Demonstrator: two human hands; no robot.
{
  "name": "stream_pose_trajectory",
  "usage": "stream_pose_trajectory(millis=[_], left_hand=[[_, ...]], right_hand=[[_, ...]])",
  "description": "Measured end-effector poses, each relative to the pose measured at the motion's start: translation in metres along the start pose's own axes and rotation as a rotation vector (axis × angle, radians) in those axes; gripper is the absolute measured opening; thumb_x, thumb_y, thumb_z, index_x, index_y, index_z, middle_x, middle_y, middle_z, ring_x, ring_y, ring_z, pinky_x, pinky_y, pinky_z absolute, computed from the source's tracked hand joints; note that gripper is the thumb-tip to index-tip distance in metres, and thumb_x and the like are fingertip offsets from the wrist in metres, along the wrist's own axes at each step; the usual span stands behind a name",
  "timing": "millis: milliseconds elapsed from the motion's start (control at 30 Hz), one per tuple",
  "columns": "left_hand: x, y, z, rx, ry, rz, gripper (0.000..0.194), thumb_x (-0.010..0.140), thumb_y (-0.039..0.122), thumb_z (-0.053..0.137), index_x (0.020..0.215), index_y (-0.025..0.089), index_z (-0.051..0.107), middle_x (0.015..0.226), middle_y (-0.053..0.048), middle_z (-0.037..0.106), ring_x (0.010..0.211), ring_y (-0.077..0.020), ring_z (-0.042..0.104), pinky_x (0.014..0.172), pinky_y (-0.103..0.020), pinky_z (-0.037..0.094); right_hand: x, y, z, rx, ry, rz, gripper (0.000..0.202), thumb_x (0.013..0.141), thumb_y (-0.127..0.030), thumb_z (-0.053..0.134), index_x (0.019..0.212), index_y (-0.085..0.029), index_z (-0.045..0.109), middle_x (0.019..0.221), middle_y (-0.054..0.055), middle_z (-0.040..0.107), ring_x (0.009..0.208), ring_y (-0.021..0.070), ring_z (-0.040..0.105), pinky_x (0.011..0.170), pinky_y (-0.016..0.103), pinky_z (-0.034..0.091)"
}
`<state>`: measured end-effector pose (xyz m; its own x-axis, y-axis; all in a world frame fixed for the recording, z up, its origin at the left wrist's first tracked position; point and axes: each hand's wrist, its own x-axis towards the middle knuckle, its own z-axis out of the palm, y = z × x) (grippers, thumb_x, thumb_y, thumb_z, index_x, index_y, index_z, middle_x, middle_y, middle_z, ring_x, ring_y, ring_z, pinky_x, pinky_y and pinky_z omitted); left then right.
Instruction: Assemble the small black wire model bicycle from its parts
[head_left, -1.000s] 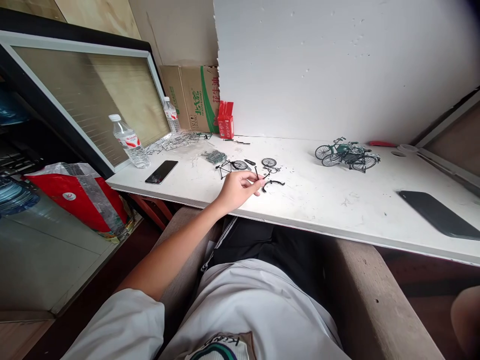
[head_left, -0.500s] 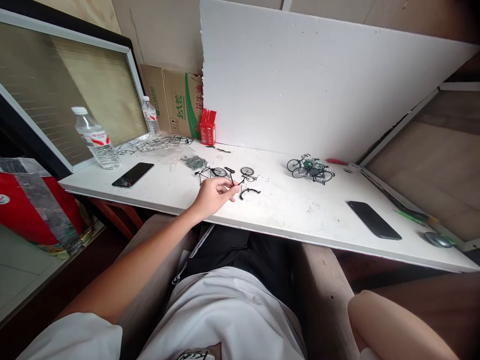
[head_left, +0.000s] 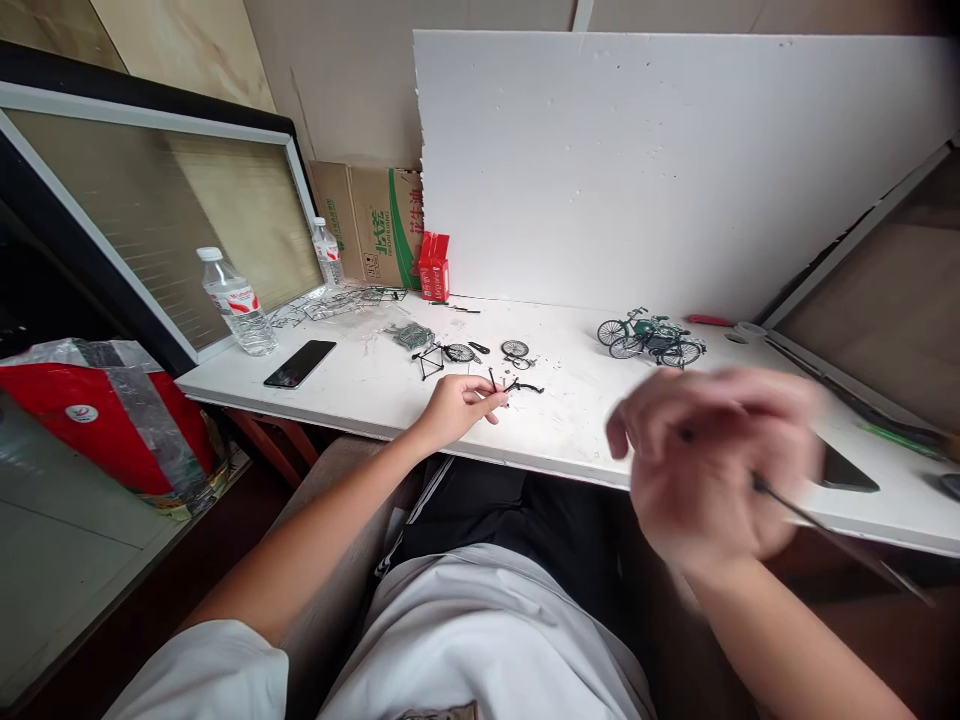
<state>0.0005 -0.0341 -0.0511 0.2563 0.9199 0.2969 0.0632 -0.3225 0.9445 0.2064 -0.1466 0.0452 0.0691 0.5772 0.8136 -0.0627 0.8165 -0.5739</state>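
My left hand (head_left: 463,408) is closed just above the front of the table, pinching a thin black bicycle-model part (head_left: 493,378) between thumb and fingers. Just beyond its fingertips is a curved black piece (head_left: 531,387). My right hand (head_left: 720,460) is raised close to the camera and smeared by motion. From its curled fingers a thin dark rod (head_left: 840,540) sticks out toward the lower right. Behind my left hand lie a small black frame (head_left: 429,360), a spoked wheel (head_left: 459,352), a black saddle-like piece (head_left: 478,348) and another wheel (head_left: 515,348).
Assembled model bicycles (head_left: 651,338) stand at the right of the white table (head_left: 570,425). Phones lie left (head_left: 300,363) and right (head_left: 847,470). Green parts (head_left: 412,336), water bottles (head_left: 238,308) and a red box (head_left: 434,268) are farther back left.
My right hand has come up into view with the thin rod. My left hand keeps its pinch on the black part. The whole view has shifted, moving the table rightward in the picture.
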Motion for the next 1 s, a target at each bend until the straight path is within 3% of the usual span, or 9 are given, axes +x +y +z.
stream_pose_trajectory(millis=[100,200,267,333,467,700,867,1000], left_hand=[[0.002,-0.005,0.0,-0.062,-0.006,-0.054,0.04,0.081,0.051,0.087,0.09,0.013,0.078,0.096,-0.013,0.081,0.067,-0.021,0.078,0.06,-0.027,0.055],[0.004,-0.009,0.0,-0.132,0.019,-0.119,0.046,0.08,0.055,0.087,0.095,0.012,0.078,0.098,-0.015,0.082,0.069,-0.0213,0.079,0.059,-0.026,0.051],[0.005,-0.011,0.001,-0.171,0.039,-0.148,0.048,0.08,0.056,0.087,0.097,0.012,0.077,0.101,-0.016,0.082,0.071,-0.0209,0.079,0.061,-0.026,0.052],[0.005,-0.012,0.0,-0.188,0.039,-0.162,0.049,0.081,0.057,0.086,0.099,0.012,0.077,0.104,-0.017,0.082,0.072,-0.0205,0.079,0.064,-0.026,0.052],[0.004,-0.013,-0.001,-0.164,0.031,-0.159,0.051,0.08,0.059,0.086,0.098,0.012,0.079,0.105,-0.017,0.082,0.07,-0.0198,0.078,0.065,-0.027,0.053],[0.004,-0.015,-0.003,-0.081,0.006,-0.125,0.051,0.076,0.062,0.087,0.087,0.013,0.079,0.096,-0.015,0.082,0.062,-0.018,0.074,0.06,-0.028,0.053],[0.005,-0.018,-0.003,-0.027,-0.029,-0.13,0.049,0.074,0.06,0.089,0.087,0.013,0.08,0.09,-0.012,0.081,0.062,-0.0198,0.073,0.061,-0.03,0.055],[0.012,-0.029,-0.023,0.176,-0.041,-0.119,0.044,0.077,0.053,0.09,0.1,0.017,0.081,0.103,-0.013,0.081,0.066,-0.0212,0.073,0.067,-0.033,0.056]], right_hand=[[0.007,0.042,0.008,0.041,0.011,0.255,0.035,0.104,-0.057,0.061,0.095,-0.024,0.066,0.062,-0.006,0.035,0.049,0.0101,0.033,0.044,0.024,0.033],[0.007,0.091,0.009,-0.057,-0.014,0.56,0.048,0.092,-0.069,0.071,0.093,-0.021,0.067,0.062,-0.007,0.038,0.05,0.0092,0.033,0.044,0.024,0.03],[0.003,0.117,0.008,-0.11,-0.023,0.697,0.056,0.082,-0.074,0.077,0.092,-0.02,0.068,0.058,-0.007,0.037,0.049,0.0089,0.03,0.043,0.025,0.027],[-0.003,0.133,0.006,-0.131,-0.118,0.789,0.059,0.078,-0.075,0.08,0.09,-0.018,0.071,0.057,-0.007,0.038,0.05,0.009,0.03,0.045,0.026,0.027],[-0.013,0.146,0.003,-0.064,-0.289,0.842,0.058,0.079,-0.072,0.08,0.095,-0.016,0.079,0.059,-0.004,0.047,0.052,0.0084,0.03,0.048,0.027,0.023],[-0.021,0.156,0.002,-0.065,-0.198,0.867,0.058,0.074,-0.07,0.086,0.097,-0.017,0.083,0.064,-0.001,0.057,0.053,0.0078,0.026,0.049,0.028,0.02],[-0.023,0.156,0.004,-0.099,-0.215,0.838,0.056,0.075,-0.069,0.085,0.096,-0.018,0.082,0.079,0.004,0.069,0.056,0.0086,0.031,0.049,0.028,0.022],[-0.021,0.155,0.002,-0.117,-0.186,0.82,0.058,0.075,-0.072,0.084,0.091,-0.016,0.08,0.077,0.004,0.064,0.058,0.0094,0.032,0.05,0.028,0.023]])
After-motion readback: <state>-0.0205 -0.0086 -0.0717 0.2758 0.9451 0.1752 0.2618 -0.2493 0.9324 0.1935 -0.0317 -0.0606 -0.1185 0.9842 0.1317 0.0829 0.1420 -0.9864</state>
